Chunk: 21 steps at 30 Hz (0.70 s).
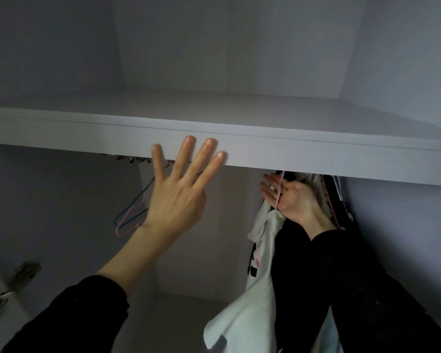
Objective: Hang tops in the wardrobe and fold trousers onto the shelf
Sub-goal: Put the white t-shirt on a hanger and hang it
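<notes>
I look up into a white wardrobe. My left hand [178,189] is raised with straight, spread fingers, its tips against the front edge of the shelf [290,151]. My right hand [290,197] reaches under the shelf on the right, fingers straight, beside the pink hanger [280,189] that carries a white top with a dark and pink print [262,250]. The hanger's neck runs across my right palm. The rail itself is hidden behind the shelf edge.
Empty blue and pink hangers [131,217] dangle behind my left hand. Dark garments on more hangers [334,200] crowd the far right. A metal door hinge [15,278] sits at lower left.
</notes>
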### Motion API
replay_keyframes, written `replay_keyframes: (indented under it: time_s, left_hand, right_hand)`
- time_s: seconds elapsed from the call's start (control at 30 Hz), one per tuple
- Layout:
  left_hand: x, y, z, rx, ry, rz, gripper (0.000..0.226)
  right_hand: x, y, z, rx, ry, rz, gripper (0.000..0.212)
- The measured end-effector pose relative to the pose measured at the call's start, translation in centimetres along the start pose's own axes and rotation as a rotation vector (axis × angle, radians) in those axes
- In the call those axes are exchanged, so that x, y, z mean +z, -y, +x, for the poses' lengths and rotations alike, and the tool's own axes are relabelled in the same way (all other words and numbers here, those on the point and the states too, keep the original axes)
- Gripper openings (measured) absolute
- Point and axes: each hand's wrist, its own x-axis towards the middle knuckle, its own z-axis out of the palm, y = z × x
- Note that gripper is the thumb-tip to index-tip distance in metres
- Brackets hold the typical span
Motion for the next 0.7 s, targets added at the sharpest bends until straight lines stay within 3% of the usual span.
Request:
replay_keyframes:
  time_s: [0.13,0.37,0.53,0.7]
  left_hand:
    - [0.1,0.1,0.0,0.007,0.0,0.003,0.105]
    - [0.4,-0.1,0.1,0.005,-0.035,0.021,0.104]
    - [0.2,-0.3,0.1,-0.01,-0.016,0.02,0.106]
    - [-0.1,-0.4,0.1,-0.014,0.017,0.013,0.108]
  right_hand:
    - [-0.3,0.5,1.3,-0.049,0.01,0.067,0.03]
    - [-0.6,1.1,1.4,-0.129,0.068,0.097,0.029]
    - [-1.5,2.7,2.2,-0.129,-0.015,0.046,0.038]
    - [-1.7,2.7,2.7,-0.07,-0.113,-0.01,0.034]
